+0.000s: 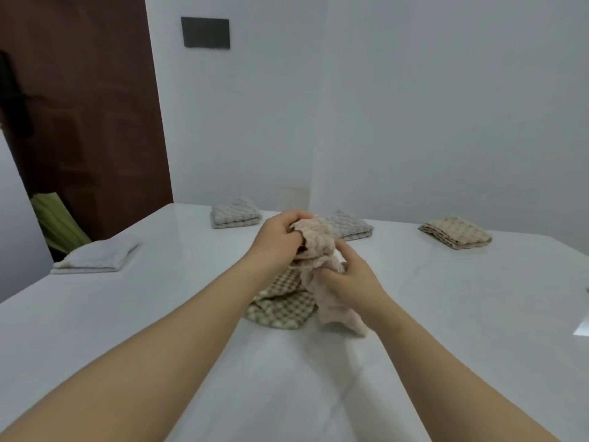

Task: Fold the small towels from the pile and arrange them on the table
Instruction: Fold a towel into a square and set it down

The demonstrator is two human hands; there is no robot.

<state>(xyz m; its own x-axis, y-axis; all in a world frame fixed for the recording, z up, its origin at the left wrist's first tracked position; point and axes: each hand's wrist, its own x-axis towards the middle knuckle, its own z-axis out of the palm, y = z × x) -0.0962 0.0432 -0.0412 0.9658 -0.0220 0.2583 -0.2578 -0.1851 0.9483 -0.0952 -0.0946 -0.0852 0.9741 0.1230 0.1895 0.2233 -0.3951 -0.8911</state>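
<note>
The left hand (280, 239) has its fingers curled into the top bunch of the crumpled beige towel (317, 242), the right hand (349, 277) pinches it lower down, and its tail hangs below the right fingers to the table (159, 314). Just beneath the fingers lies the checked pile (283, 309). I'd guess the trailing end could drag that pile askew, or the bunched grip leave corners unfound and the fold crooked.
</note>
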